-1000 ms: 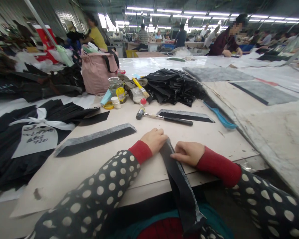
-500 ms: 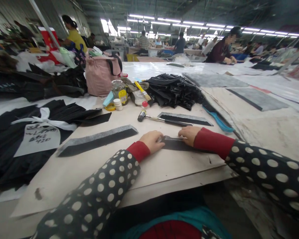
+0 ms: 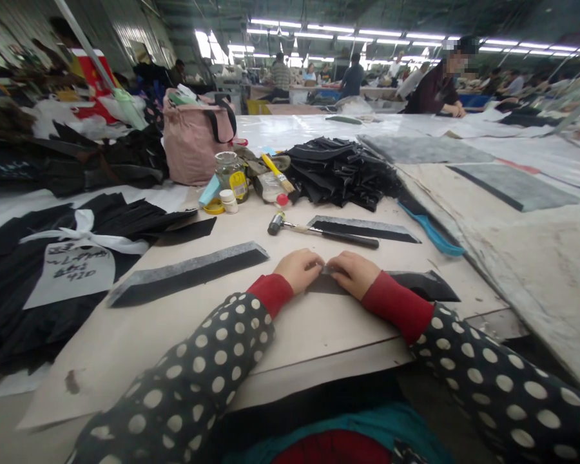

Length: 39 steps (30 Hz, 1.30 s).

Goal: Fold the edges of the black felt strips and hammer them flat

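Observation:
A long black fabric strip [image 3: 415, 283] lies flat across the board in front of me, its right end showing beyond my sleeve. At its left end my left hand [image 3: 299, 269] pinches the strip's edge between thumb and fingers. Close beside it, my right hand [image 3: 354, 272] is closed on the same edge, the fingertips of both hands nearly meeting. Part of the strip is hidden under my right hand and cuff. Just beyond my hands lies a hammer [image 3: 323, 232] with a dark handle, and behind it another grey-edged black strip [image 3: 367, 228].
Another strip [image 3: 188, 274] lies to the left, near a tied black bundle [image 3: 24, 277] with a paper label [image 3: 70, 274]. A glass jar [image 3: 231, 177], a yellow brush [image 3: 276, 173], a black stack [image 3: 336, 171] and a pink bag [image 3: 193, 138] stand behind. A co-worker [image 3: 437, 84] leans over the far table.
My right hand has moved left along the strip, close to my left hand. More of the strip's right end now shows, and my view has shifted slightly.

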Each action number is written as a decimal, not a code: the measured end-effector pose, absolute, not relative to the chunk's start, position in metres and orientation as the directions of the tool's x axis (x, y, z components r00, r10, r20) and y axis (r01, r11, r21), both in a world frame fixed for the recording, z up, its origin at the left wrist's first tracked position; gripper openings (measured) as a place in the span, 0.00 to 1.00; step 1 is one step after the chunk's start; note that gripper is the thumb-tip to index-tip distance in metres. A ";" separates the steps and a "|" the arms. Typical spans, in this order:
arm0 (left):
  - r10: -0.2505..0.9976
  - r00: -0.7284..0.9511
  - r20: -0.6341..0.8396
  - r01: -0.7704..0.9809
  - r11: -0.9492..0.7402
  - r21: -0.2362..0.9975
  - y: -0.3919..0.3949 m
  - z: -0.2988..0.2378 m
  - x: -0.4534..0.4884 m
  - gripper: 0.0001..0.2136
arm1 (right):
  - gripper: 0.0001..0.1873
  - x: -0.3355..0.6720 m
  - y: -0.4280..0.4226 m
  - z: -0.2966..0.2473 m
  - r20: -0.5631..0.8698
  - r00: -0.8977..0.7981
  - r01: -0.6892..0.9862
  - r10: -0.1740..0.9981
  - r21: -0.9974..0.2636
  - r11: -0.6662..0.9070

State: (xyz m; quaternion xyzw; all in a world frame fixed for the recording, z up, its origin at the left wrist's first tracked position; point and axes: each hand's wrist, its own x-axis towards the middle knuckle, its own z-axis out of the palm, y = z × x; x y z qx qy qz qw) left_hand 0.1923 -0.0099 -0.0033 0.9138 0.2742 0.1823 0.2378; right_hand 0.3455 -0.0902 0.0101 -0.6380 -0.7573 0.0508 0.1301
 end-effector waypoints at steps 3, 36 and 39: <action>0.596 0.778 0.198 0.420 -0.729 0.541 -0.008 -0.005 0.196 0.07 | 0.10 0.344 -0.092 0.010 0.147 -0.144 0.953 0.979 -0.244 0.176; 0.187 0.952 0.242 0.184 -0.982 0.035 -0.013 0.003 0.174 0.14 | 0.14 0.342 -0.034 0.052 -0.046 -0.001 0.966 0.999 0.257 0.013; 0.175 0.952 0.252 0.169 -0.985 0.045 -0.011 0.001 0.175 0.15 | 0.15 0.342 -0.023 0.039 -0.007 -0.011 0.965 1.000 0.260 0.013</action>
